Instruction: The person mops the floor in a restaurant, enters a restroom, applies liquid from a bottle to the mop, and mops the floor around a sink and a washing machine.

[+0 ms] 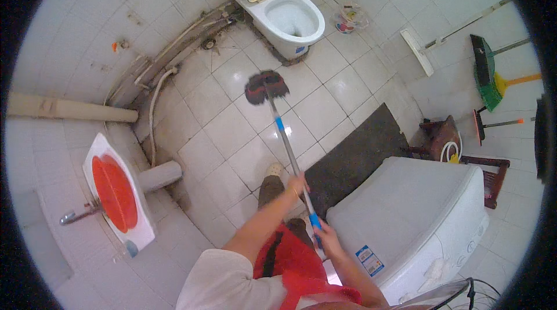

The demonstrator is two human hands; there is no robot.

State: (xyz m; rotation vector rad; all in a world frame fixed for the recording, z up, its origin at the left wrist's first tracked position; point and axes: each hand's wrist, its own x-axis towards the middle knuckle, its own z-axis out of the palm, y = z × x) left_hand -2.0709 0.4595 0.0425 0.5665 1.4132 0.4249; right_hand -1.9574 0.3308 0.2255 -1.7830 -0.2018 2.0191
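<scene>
A long-handled mop runs across the middle of the view, its metal pole (288,147) banded with blue grips. Its dark, red-streaked mop head (266,87) rests on the white tiled floor (230,112), a little in front of the toilet (292,16). Around the middle of the pole, my left hand (298,184) is closed. My right hand (327,237) grips the blue lower end, close to my red apron (300,262).
A washing machine (417,205) stands at the right beside a dark mat (361,149). On the left are a sink with a red basin (115,192) and a hose (152,114). Brushes (487,73) hang at the right wall; a clear bin (348,20) sits by the toilet.
</scene>
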